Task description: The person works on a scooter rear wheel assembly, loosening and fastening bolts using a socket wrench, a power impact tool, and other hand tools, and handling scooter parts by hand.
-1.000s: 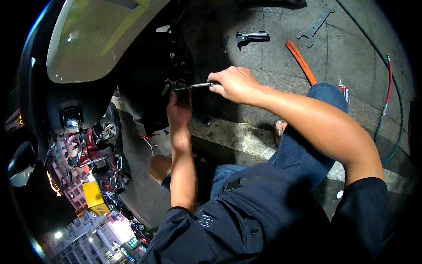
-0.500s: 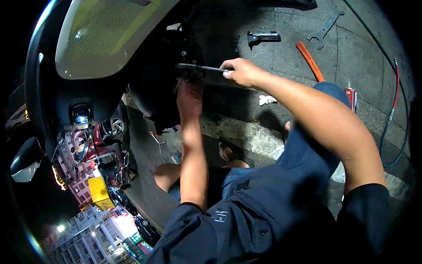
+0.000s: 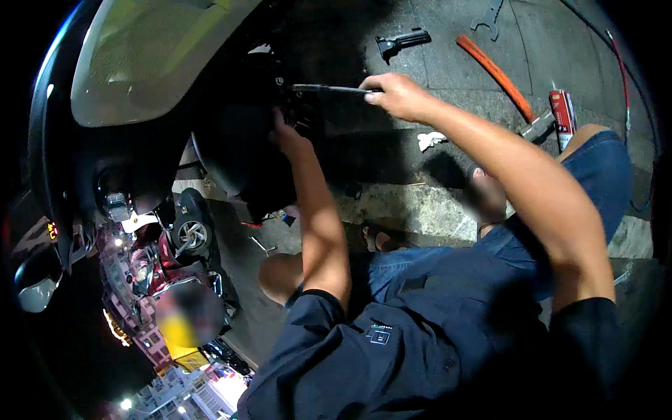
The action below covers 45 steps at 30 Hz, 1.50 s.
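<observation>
My right hand (image 3: 397,96) is closed round the near end of a long thin metal bar tool (image 3: 327,89). The bar points left, its far end close to a small bright bolt-like part (image 3: 279,81) on a dark assembly under the pale vehicle panel (image 3: 133,77). Below the bar, my left hand (image 3: 288,134) reaches into shadow against this dark assembly. Its thumb or a finger points upward, but the other fingers are lost in the dark, so whether it grips anything is hidden.
On the paving lie an orange-handled hammer (image 3: 493,73), a black-and-silver tool (image 3: 402,43), an open-ended wrench (image 3: 486,21) and crumpled white material (image 3: 430,141). A red-and-white can (image 3: 562,115) is beside the hammer head. A hose (image 3: 621,84) runs at right; a red scooter (image 3: 164,262) stands left.
The view has shifted. My right hand and the bar are slightly higher; my left hand is farther below the bar. My right knee has swung outward, uncovering the hammer head.
</observation>
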Tool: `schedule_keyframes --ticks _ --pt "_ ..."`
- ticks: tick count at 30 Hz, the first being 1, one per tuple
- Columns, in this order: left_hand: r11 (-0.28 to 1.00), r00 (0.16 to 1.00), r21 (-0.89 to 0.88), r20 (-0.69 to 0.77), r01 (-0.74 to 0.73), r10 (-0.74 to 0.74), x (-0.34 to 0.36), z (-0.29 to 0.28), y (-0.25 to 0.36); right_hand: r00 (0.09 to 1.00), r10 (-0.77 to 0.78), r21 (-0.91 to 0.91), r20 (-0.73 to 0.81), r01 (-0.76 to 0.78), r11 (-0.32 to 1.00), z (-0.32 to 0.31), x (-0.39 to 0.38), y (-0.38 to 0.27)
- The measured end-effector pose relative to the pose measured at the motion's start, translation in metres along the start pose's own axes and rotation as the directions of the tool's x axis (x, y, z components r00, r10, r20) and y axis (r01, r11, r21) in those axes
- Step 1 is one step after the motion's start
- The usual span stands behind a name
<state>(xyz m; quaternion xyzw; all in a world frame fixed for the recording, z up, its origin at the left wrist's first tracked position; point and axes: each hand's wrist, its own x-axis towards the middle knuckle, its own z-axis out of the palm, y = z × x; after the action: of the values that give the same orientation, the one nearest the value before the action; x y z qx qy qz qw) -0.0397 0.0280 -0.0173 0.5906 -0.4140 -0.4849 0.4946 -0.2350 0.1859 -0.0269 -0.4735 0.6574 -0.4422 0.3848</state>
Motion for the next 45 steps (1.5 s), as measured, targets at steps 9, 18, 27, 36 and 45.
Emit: schedule_keyframes --ticks 9,18,27,36,45 --pt "0.971 0.971 -0.157 0.188 0.181 -0.15 -0.003 -0.014 0.018 0.989 0.129 0.288 -0.077 -0.102 0.952 0.099 0.021 0.035" --pt "0.96 0.962 -0.06 0.01 0.272 -0.272 -0.004 0.028 0.028 0.979 0.133 0.319 -0.153 -0.079 0.944 0.093 0.039 0.053" --pt "0.945 0.951 -0.104 0.018 0.31 -0.31 0.013 0.048 0.024 0.978 0.18 0.303 -0.107 -0.14 0.943 0.105 0.038 0.069" --pt "0.974 0.971 -0.042 -0.079 0.223 -0.226 0.026 0.036 0.02 0.989 0.14 0.281 -0.037 -0.124 0.952 0.096 0.028 0.058" --pt "0.967 0.968 -0.124 -0.092 0.222 -0.234 0.016 0.041 0.022 0.982 0.186 0.286 -0.011 -0.175 0.942 0.098 0.026 0.055"
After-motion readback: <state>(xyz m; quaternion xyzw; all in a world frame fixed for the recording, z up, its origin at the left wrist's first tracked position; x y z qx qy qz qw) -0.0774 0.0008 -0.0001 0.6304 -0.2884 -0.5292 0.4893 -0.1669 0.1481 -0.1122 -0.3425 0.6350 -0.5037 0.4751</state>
